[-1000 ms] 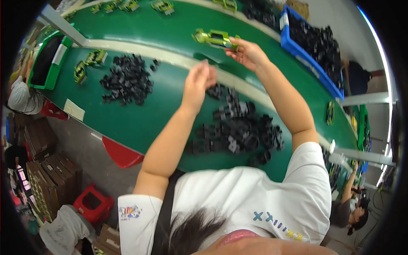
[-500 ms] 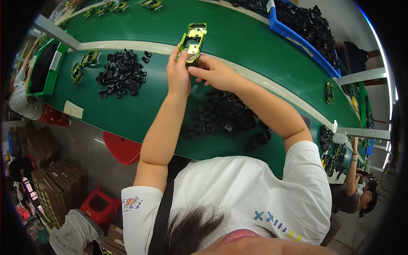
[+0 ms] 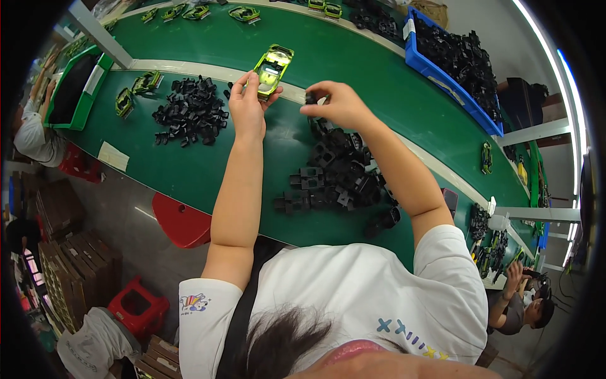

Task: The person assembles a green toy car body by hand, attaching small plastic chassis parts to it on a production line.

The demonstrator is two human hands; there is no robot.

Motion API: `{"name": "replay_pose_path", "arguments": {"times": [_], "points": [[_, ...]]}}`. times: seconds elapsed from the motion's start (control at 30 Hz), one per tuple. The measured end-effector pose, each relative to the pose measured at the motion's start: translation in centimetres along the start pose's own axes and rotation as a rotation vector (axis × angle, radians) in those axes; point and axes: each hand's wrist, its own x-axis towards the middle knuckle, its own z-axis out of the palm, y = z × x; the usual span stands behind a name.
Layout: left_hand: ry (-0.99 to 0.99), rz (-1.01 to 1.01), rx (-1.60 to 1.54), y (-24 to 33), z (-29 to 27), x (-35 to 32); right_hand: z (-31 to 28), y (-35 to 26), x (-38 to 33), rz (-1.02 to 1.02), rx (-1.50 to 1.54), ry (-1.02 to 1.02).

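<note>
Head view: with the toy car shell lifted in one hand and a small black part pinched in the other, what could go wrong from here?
The left hand holds the yellow-green car shell by one end only, above the green belt; it may tip or slip. The right hand pinches a small black part at its fingertips over the black parts pile; if dropped, it would be hard to single out.

long green workbench [image 3: 189, 170] over a grey floor [image 3: 126, 227]; red stools [image 3: 136, 309], brown cartons [image 3: 76, 278], a ceiling light strip [image 3: 555, 69].

Glossy yellow-green plastic car shell [image 3: 273, 66], matt black plastic parts [image 3: 334, 174], smooth green belt [image 3: 353, 63].
</note>
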Motion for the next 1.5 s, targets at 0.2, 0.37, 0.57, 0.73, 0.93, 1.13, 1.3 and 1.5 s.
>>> {"name": "replay_pose_path", "arguments": {"times": [0.2, 0.37, 0.57, 0.73, 0.93, 1.13, 1.3, 1.5], "points": [[-0.028, -0.015, 0.074, -0.4, 0.2, 0.0, -2.1, 2.4, -2.1, 0.172, 0.903, -0.041], [-0.022, -0.03, 0.123, -1.0, -0.2, 0.0, -6.0, 4.8, -2.5, 0.154, 0.928, 0.106], [-0.08, -0.08, 0.104, -1.3, 1.0, -1.0, -11.2, 12.6, -1.0, 0.288, 0.137, -0.077], [-0.145, -0.14, 0.091, -2.0, 1.4, -1.4, -11.1, 15.6, -2.4, 0.171, -0.259, 0.51], [-0.169, -0.233, 0.063, -1.4, 1.9, -2.0, -10.3, 15.0, -7.2, -0.031, -0.346, 0.338], [-0.22, -0.374, 0.086, -2.3, 2.4, -1.9, -11.3, 13.7, -7.8, -0.012, -0.098, 0.432], [-0.306, -0.48, 0.068, -1.8, 2.0, -2.7, -10.0, 2.6, -6.7, -0.34, 0.022, 0.266], [-0.448, -0.663, 0.086, -2.0, 3.1, -3.4, -6.2, 1.2, -5.5, -0.405, -0.082, 0.034]]}}
